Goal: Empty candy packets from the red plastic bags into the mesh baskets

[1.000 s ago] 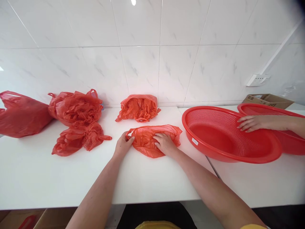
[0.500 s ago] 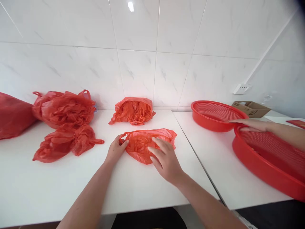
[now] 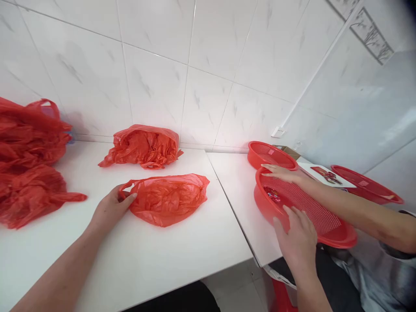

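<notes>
My left hand (image 3: 112,207) pinches the handle end of a thin red plastic bag (image 3: 169,199). The bag lies on the white table with its mouth spread and its film crumpled inside. My right hand (image 3: 297,234) is off to the right, fingers apart, over the near rim of a large red mesh basket (image 3: 271,208). Whether it touches the rim I cannot tell. A few small shiny red packets (image 3: 272,193) lie at the basket's left end. A co-worker's hand (image 3: 280,172) rests at its far rim.
Behind the spread bag sits a bundle of red plastic bags (image 3: 146,145) near the tiled wall. More crumpled red bags (image 3: 32,160) are heaped at the left. A smaller red basket (image 3: 260,156) and another red basket (image 3: 367,182) stand at the right. A seam divides the tables.
My right hand has left the bag and moved right to the large basket. My left hand still holds the bag. The view has turned right, and packets now show in the basket.
</notes>
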Tool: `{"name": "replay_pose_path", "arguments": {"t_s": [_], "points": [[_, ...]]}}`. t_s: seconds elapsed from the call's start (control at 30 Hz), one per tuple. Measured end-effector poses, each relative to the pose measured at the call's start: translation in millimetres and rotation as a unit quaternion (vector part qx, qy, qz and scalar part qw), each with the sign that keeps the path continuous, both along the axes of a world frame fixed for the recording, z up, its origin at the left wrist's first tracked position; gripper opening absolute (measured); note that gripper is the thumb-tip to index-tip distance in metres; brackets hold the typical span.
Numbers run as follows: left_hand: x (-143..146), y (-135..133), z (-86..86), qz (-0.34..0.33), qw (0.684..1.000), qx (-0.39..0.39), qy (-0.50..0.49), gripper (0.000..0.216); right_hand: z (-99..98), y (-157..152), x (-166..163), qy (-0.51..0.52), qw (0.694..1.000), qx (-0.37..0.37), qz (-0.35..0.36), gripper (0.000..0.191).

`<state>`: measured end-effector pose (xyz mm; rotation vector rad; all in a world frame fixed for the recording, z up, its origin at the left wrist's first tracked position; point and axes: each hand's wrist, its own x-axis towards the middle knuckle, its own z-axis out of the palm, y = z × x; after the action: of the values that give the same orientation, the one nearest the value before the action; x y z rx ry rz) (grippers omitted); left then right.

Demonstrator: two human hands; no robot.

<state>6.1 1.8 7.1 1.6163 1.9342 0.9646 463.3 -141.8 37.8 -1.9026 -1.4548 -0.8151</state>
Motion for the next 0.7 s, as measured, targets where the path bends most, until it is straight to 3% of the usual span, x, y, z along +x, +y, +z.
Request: {"name": "replay_pose_path", "arguments": {"t_s": [0.1,0.2,0.53,0.7], "points": [[1,-2,4.2,-0.002,1.0,-0.012,0.008,0.057,-10.6,3,8,-0.017,0.995,-0.083,-0.052,0.046],[3,-4,6.9,-0.001,1.0,-0.015,0.009,0.058,-16.6,7,-4,-0.024,0.993,-0.108,-0.041,0.048],[4,-4,7.7,0.004,0.999,-0.034,0.013,0.055,-13.5,1,-63,-0.021,0.994,-0.095,0.057,0.04],[0,-1,3.3,0.009,0.999,-0.032,0.04,0.053,-2.7,-8,-76,0.035,0.982,-0.095,0.162,0.038]]}}
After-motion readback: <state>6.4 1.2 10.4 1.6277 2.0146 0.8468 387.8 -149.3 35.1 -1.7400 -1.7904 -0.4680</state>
